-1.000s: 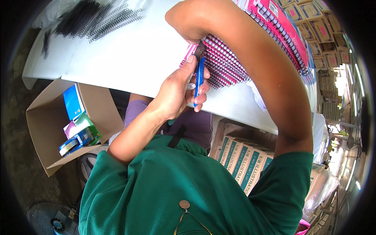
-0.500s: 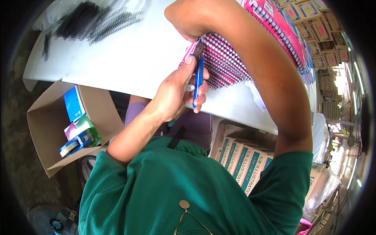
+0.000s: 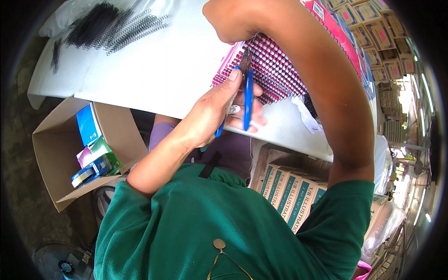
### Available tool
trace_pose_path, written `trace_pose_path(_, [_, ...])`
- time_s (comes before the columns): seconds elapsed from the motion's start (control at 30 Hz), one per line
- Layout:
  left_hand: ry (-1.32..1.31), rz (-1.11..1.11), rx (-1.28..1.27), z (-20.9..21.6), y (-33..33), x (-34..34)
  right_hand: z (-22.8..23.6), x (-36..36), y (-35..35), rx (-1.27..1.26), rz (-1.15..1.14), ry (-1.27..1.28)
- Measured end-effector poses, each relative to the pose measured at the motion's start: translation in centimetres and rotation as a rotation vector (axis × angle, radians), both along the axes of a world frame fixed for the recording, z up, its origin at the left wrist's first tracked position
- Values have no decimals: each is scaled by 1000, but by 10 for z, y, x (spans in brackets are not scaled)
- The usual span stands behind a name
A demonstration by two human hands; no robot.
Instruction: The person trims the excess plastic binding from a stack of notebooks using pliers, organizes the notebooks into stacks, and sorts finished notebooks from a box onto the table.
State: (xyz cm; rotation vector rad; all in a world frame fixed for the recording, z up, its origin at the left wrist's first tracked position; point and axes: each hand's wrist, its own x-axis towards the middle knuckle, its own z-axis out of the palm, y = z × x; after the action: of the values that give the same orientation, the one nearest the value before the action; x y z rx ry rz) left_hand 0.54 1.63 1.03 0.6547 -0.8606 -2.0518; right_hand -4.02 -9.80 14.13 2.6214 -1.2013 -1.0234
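One pair of blue-handled pliers (image 3: 248, 99) sits toward twelve o'clock, gripped by the left hand (image 3: 212, 108), tips at the stacked coil-bound notebooks (image 3: 280, 67) at one; the right hand (image 3: 227, 21) hides its fingers, so I cannot tell its grip; at nine, one open carton (image 3: 53, 156) holds one blue pack (image 3: 87, 125), one green-and-purple box (image 3: 103, 148), one tape roll (image 3: 82, 178)

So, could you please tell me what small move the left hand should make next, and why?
Perhaps gently squeeze the pliers: the left hand holds them with handles spread, their tip by the coil-bound stack.
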Motion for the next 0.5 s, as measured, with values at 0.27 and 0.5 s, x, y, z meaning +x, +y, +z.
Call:
trace_pose_path(0.27, [306,-73,14,-15,-9,4,18,-1,-1,119,14,70])
trace_pose_path(0.5, [106,21,48,5,3,-5,16,-10,-7,92,75,-6])
